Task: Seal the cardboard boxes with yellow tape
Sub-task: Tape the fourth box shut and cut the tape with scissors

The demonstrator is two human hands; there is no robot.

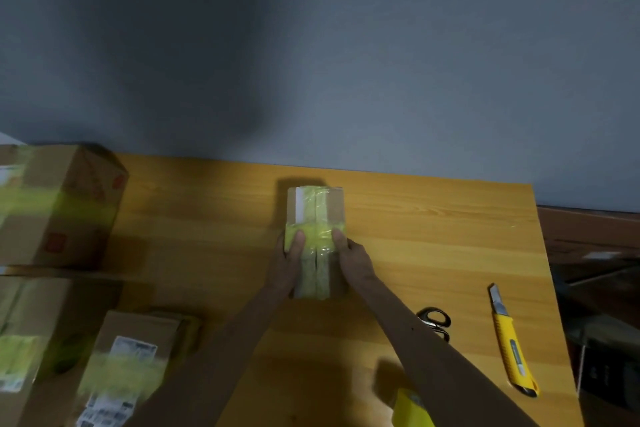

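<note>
The left hand (289, 262) and right hand (354, 258) clasp the small cardboard box (335, 208) from either side, fingers curled down its sides, thumbs pressed flat on the yellow tape (316, 235).

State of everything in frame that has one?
small box, closed, yellow tape along seam and across it
left hand, holds small box, thumb on tape
right hand, holds small box, thumb on tape
utility knife, blade out
scissors, blades hidden, cannot tell
boxes at left, taped yellow, blurred
</note>
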